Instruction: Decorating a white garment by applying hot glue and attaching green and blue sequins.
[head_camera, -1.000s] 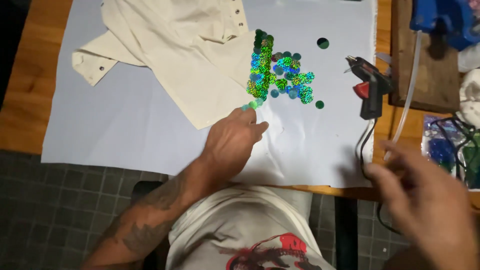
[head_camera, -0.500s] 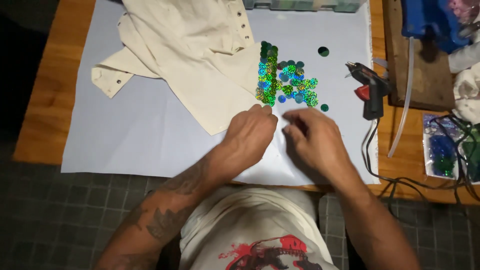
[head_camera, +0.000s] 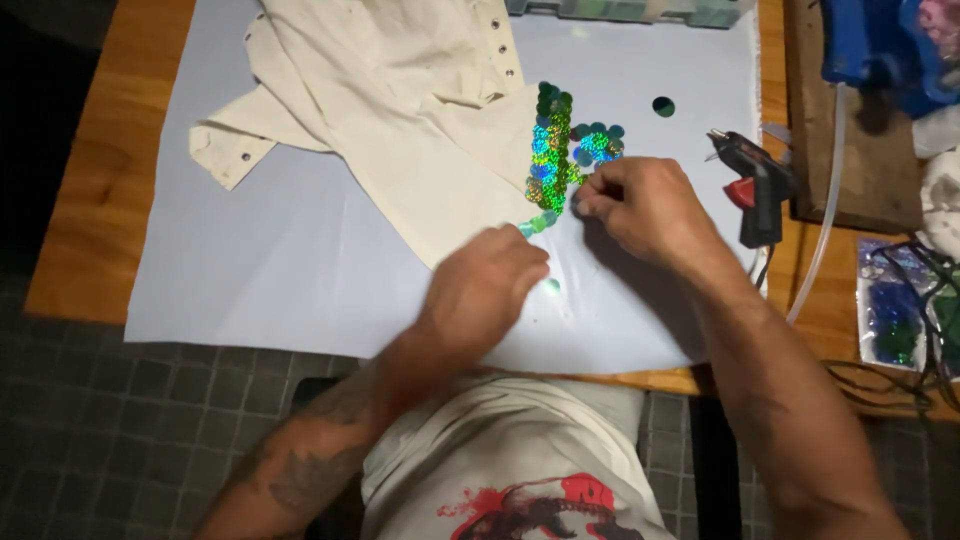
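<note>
Both my hands at the sequin pile (head_camera: 560, 150).
My right hand (head_camera: 645, 205) pinches sequins at its lower edge; my left hand (head_camera: 480, 290), loosely curled, rests just below it.

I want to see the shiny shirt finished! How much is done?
Done: a column of sequins runs along the cream cloth edge. In hand: the left hand and right hand work at the row's lower end and the loose pile. Left: most of the cloth is bare; the glue gun lies aside.
</note>
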